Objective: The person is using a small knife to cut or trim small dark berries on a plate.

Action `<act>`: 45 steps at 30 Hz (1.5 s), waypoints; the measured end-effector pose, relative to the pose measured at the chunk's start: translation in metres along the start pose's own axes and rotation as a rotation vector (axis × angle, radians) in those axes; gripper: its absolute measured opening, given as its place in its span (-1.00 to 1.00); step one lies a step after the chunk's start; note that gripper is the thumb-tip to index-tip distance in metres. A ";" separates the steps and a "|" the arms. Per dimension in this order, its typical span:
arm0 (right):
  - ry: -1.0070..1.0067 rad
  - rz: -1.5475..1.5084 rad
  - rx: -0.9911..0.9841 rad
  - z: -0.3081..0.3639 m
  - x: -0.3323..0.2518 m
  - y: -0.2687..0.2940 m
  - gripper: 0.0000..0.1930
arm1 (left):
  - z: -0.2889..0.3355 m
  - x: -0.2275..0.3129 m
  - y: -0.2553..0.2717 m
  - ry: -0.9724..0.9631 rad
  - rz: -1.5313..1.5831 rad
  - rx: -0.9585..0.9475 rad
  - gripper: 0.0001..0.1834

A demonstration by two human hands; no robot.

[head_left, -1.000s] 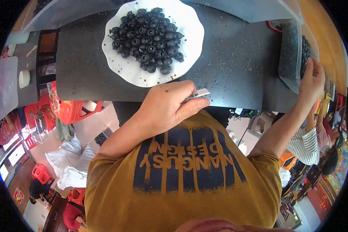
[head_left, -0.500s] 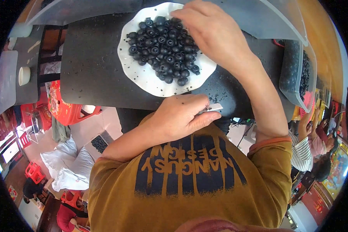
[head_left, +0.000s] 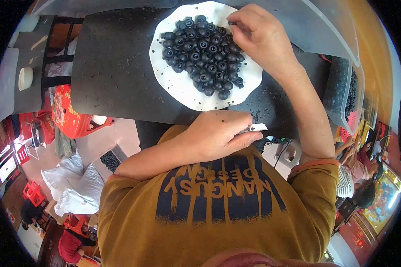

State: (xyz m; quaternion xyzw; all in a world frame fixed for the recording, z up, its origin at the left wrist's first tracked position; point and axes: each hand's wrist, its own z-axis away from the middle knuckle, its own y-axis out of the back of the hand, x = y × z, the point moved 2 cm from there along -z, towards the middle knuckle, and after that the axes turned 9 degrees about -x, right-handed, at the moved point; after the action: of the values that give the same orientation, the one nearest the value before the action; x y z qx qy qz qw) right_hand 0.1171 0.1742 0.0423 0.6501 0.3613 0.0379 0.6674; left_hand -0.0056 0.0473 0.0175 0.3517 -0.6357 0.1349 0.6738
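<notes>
Clasping a flat pale tool point(head_left: 258, 127), the left hand point(head_left: 216, 134) is at the near edge of the tabletop point(head_left: 111, 66), just nearer than the white plate point(head_left: 171, 82). The right hand point(head_left: 268, 42) pinches a small dark piece point(head_left: 231, 23) over the plate's far right side, beside the heaped black round parts point(head_left: 202, 53).

Pile of parts point(head_left: 205, 55) on plate point(head_left: 169, 82), plate on table point(head_left: 116, 66), bin point(head_left: 336, 93) to the right.
</notes>
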 end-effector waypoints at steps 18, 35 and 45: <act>-0.112 -1.194 0.126 0.074 -0.019 0.024 -0.80 | 0.003 0.021 0.001 0.094 0.204 0.125 -0.78; 0.034 -1.810 0.237 0.157 -0.022 0.012 -0.81 | -0.043 0.039 -0.018 0.012 0.118 0.166 -0.66; -0.049 -1.786 0.342 0.164 -0.021 0.010 -0.82 | -0.052 0.045 -0.021 0.021 -0.065 0.125 -0.61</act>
State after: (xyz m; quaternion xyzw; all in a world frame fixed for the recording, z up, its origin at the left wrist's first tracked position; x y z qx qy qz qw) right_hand 0.1932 0.0268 0.0426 0.2193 0.7171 -0.5611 0.3506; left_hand 0.0540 0.0535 0.0570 0.4118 -0.6073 0.1560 0.6613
